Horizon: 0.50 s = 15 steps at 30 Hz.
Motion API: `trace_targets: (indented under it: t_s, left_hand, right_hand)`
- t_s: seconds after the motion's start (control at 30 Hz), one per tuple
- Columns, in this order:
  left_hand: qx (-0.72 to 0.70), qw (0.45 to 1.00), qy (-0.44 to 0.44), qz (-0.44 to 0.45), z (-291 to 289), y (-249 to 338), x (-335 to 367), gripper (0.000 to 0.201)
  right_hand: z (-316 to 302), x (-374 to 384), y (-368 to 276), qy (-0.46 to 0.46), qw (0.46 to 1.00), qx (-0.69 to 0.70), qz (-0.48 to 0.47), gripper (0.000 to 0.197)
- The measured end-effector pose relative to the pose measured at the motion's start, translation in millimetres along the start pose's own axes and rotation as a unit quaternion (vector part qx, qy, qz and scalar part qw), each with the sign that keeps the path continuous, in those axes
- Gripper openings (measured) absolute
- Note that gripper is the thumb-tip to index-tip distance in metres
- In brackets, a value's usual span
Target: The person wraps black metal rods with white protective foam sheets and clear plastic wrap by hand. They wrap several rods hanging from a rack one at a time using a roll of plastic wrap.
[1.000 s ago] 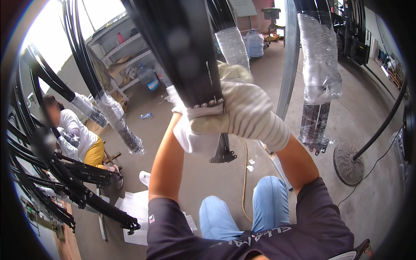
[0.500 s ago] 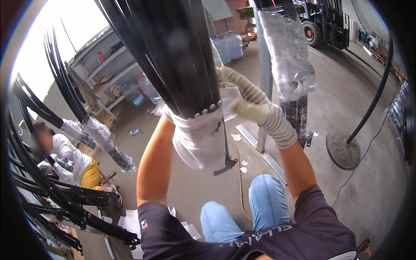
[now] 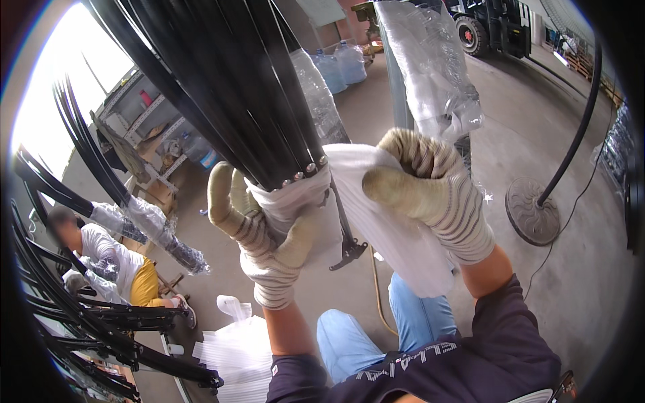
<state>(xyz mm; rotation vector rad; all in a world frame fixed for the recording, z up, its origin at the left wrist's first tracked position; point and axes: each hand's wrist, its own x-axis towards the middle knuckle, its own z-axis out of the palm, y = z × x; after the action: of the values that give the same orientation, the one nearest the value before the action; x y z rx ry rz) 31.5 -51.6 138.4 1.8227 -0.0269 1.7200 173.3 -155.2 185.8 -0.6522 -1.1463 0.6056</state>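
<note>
A thick bundle of black bars (image 3: pixel 228 87) hangs in front of me, slanting down to a row of shiny round-headed fasteners. White foam sheet (image 3: pixel 295 201) goes round its lower end. My left hand (image 3: pixel 265 252), in a striped knit glove, lies at the left of this end with fingers apart and its thumb against the foam. My right hand (image 3: pixel 437 195), gloved alike, pinches the foam's loose end (image 3: pixel 396 235), which is drawn out to the right and droops over my knee. A thin black bar with a bracket (image 3: pixel 349 255) sticks out below the bundle.
More white foam sheets (image 3: pixel 235 356) lie at lower left, beside several black bar assemblies (image 3: pixel 101 322). A person (image 3: pixel 114 262) sits at far left. Behind stands a plastic-wrapped bundle (image 3: pixel 437 67) by a post. A round stand base (image 3: pixel 533 210) and a forklift (image 3: pixel 487 30) are at right.
My left hand has come from behind the bundle to its left front. My right hand has pulled the foam's end out to the right. The bundle sits further left in view.
</note>
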Motion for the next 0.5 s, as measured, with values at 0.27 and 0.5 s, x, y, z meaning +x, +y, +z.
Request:
trace_targets:
  t_s: [0.27,0.5]
  left_hand:
    - [0.096,0.995,0.036,-0.008,2.4,-3.4,-31.5,0.077]
    - [0.039,0.987,0.095,-0.124,-31.6,-3.4,-38.1,0.066]
  right_hand:
    - [53.3,-14.3,27.5,-0.087,0.978,-0.172,-0.083,0.017]
    - [97.1,-8.2,66.8,-0.06,0.935,-0.331,-0.109,0.029]
